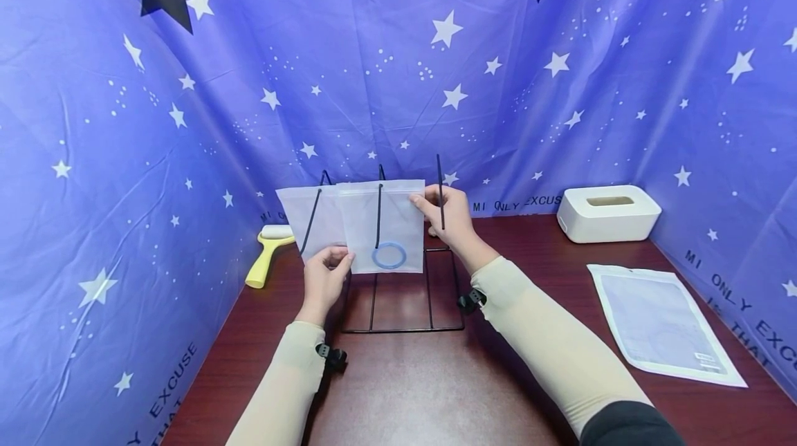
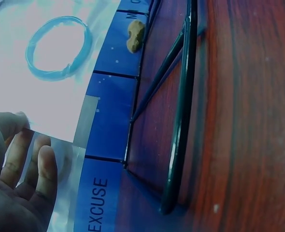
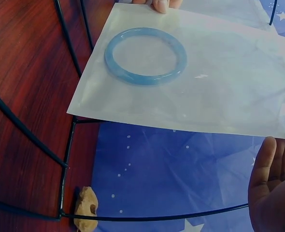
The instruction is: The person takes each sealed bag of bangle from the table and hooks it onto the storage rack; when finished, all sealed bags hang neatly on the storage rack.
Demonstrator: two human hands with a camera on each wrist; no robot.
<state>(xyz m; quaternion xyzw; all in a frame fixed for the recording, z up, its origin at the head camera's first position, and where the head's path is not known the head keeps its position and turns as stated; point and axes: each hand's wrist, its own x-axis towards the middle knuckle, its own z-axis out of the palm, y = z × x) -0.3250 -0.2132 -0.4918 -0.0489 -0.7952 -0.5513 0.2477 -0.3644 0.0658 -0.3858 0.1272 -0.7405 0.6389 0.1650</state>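
A clear zip bag with a light-blue bangle inside is held upright in front of a black wire rack. My left hand pinches the bag's lower left edge between thumb and fingers. At its upper right corner, my right hand grips it between thumb and index finger. One rack prong passes in front of this bag, its top edge at the prong's upper end. Another translucent bag hangs at a prong on the left, partly behind the first. A bare prong crosses before my right hand.
A yellow-handled lint roller lies left of the rack. On the right are a white tissue box and a flat white-edged pouch. A small tan lumpy object lies behind the rack. Star-patterned blue cloth surrounds the table.
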